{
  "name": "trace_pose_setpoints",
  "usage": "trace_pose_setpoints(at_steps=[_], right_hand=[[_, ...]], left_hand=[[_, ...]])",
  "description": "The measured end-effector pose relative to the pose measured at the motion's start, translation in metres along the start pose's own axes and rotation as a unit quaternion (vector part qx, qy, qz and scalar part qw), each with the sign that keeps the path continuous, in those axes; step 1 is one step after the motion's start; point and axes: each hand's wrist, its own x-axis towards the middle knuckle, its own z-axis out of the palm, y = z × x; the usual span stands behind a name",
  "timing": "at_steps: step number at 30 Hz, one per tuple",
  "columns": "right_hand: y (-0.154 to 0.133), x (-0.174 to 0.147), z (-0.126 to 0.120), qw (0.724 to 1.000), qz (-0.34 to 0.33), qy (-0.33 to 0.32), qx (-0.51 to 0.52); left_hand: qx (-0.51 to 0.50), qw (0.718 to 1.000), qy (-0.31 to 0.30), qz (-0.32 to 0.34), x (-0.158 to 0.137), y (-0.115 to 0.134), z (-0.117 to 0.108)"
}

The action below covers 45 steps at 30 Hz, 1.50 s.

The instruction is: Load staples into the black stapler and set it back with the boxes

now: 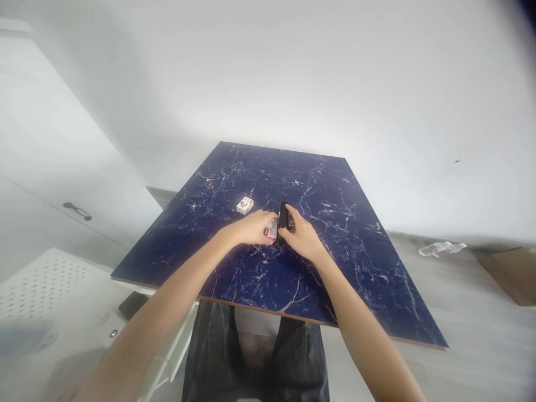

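Observation:
Over the middle of the blue marbled table [247,167], my two hands work close together. My left hand [255,226] is closed around a small white-and-red box [271,229], partly covered by the fingers. Right beside it, a slim black object [283,215], shaped like a stapler, stands lengthwise away from me. My right hand [300,234] grips this object from the right, with fingertips near its far end and thumb near its near end. Whether the box and the black object touch is hard to tell. A second small white box [245,205] with red print lies just beyond my left hand.
A white wall [285,84] rises behind the table. To the left are a white cabinet with a dark handle [77,211] and a white perforated surface [46,285]. On the floor at right lie a clear plastic bottle [441,248] and a brown cardboard piece [513,273].

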Motion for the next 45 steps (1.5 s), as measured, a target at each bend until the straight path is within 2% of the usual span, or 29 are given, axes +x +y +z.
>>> trace_pose_setpoints(at_steps=[5,20,27,30,32,34,36,37,40,42,45], right_hand=[[0.000,-0.001,-0.001,1.000,0.002,-0.002,0.015],[-0.001,-0.002,0.000,1.000,0.003,0.000,0.017],[-0.002,-0.002,0.000,1.000,0.000,0.003,0.014],[-0.002,-0.002,0.000,1.000,0.002,0.001,0.016],[-0.002,-0.002,-0.001,1.000,0.002,0.001,0.019],[-0.002,-0.002,-0.001,1.000,0.001,0.001,0.017],[-0.003,-0.003,-0.001,1.000,0.004,-0.001,0.013],[-0.004,-0.003,-0.002,1.000,0.006,-0.002,0.010],[-0.006,-0.003,-0.003,1.000,0.011,-0.005,0.003],[-0.007,-0.002,-0.003,1.000,0.010,-0.005,0.001],[-0.006,-0.002,-0.003,1.000,0.003,-0.002,0.003]], left_hand=[[-0.048,0.998,0.019,-0.037,-0.004,-0.006,0.007],[-0.051,0.998,0.039,-0.002,-0.005,-0.007,0.011],[-0.074,0.996,0.051,-0.019,-0.008,-0.009,0.019],[-0.074,0.996,0.052,-0.011,-0.009,-0.008,0.016],[-0.071,0.995,0.074,-0.008,-0.011,-0.009,0.007],[-0.045,0.988,0.143,-0.045,-0.013,-0.015,-0.005],[0.010,0.967,0.223,-0.122,-0.015,-0.026,-0.015],[0.038,0.956,0.242,-0.160,-0.016,-0.033,-0.018],[0.051,0.950,0.208,-0.228,-0.016,-0.053,-0.017],[0.025,0.950,0.195,-0.242,-0.011,-0.060,-0.012],[-0.004,0.949,0.211,-0.235,0.003,-0.055,-0.002]])
